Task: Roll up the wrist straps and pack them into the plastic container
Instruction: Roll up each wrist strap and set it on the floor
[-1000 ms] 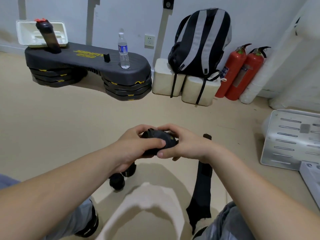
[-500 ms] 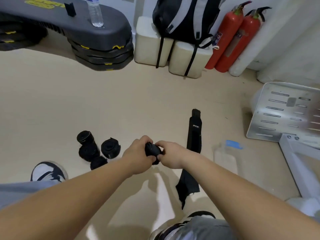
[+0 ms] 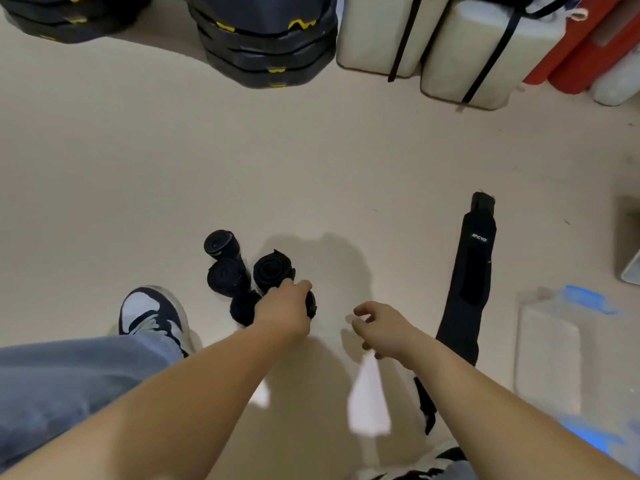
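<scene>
My left hand grips a rolled black wrist strap low over the floor, right beside a cluster of several rolled black straps. My right hand hovers a little to the right with fingers loosely curled and nothing in it. One unrolled black strap lies flat and stretched out on the floor to the right of my right hand. The clear plastic container with blue clips stands at the far right.
A shoe and a jeans leg sit at the lower left. Black stacked step platforms, two white blocks and red extinguishers line the far wall. A metal rack corner shows at the right edge.
The right hand let go of the rolled strap and drew away to the right. The left hand carried the roll left and down toward the cluster. The view tilted further down.
</scene>
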